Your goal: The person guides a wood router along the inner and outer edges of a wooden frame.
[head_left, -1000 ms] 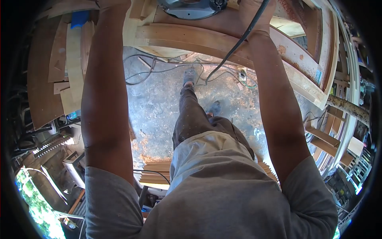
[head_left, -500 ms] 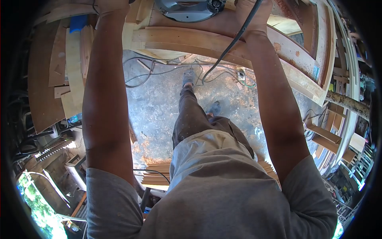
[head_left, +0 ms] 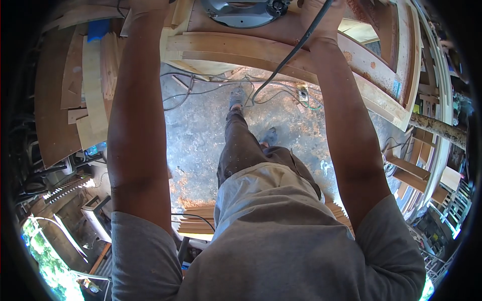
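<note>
I have the power tool (head_left: 246,14) at the top edge of the head view, resting on the desk (head_left: 201,24) between the two hands. It is grey, with a smooth rounded body, a silvery plate curved along its near edge and marked by one small dark spot, and a dark knob at its right. The upper part is cut off; it may be a circular saw, though I can't be sure.

My left hand (head_left: 149,5) is well apart to its left, my right hand (head_left: 324,17) near its right side; both are cropped, so I can't tell whether either is clenched or released. A dark cable (head_left: 293,51) passes by the right hand and across a pale wooden strip (head_left: 241,49) down toward the stained floor (head_left: 196,133). Flat boards (head_left: 55,100) lie off to the left.
</note>
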